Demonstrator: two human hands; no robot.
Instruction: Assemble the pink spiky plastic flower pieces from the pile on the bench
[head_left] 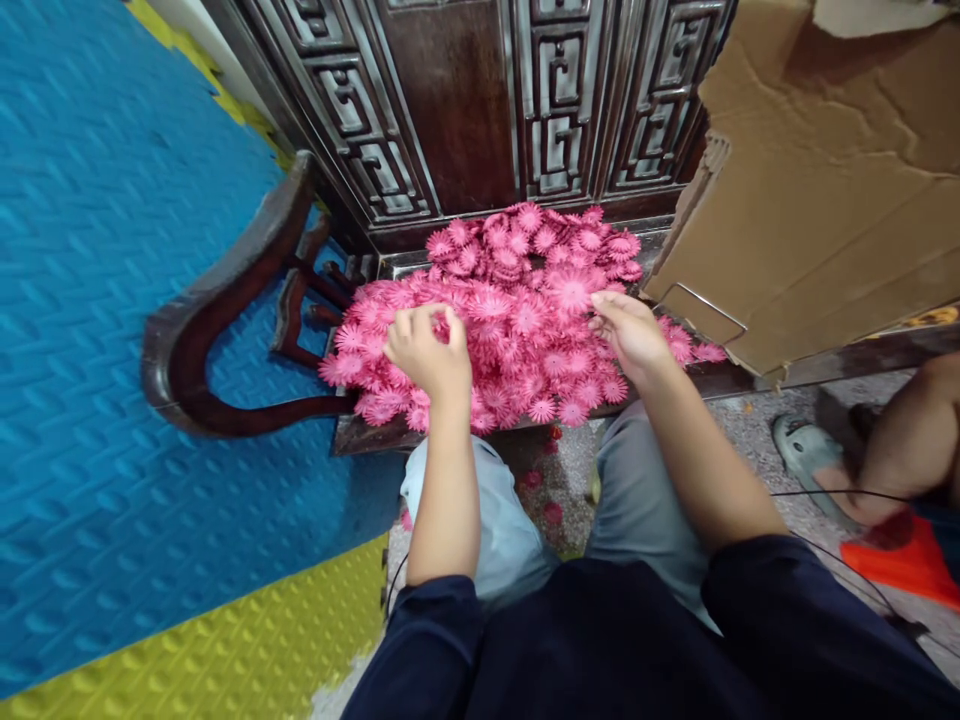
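A wide heap of pink artificial flower heads (517,340) with thin, spiky petals covers a dark wooden seat. At the heap's right side, my right hand (634,335) pinches the edge of one pink artificial flower (571,292) between thumb and fingertips, holding it just above the others. My left hand (429,348) hovers over the left part of the heap, its fingers curled towards the thumb in a pinch. Whatever may be between those left fingertips is too small or hidden to make out.
A curved wooden armrest (202,300) stands at left, before blue foam mats (112,250). Carved wooden panels (465,110) rise behind the heap. A cardboard box (832,200) is at right, near another person's sandalled foot (817,465). Several flower pieces lie on the floor.
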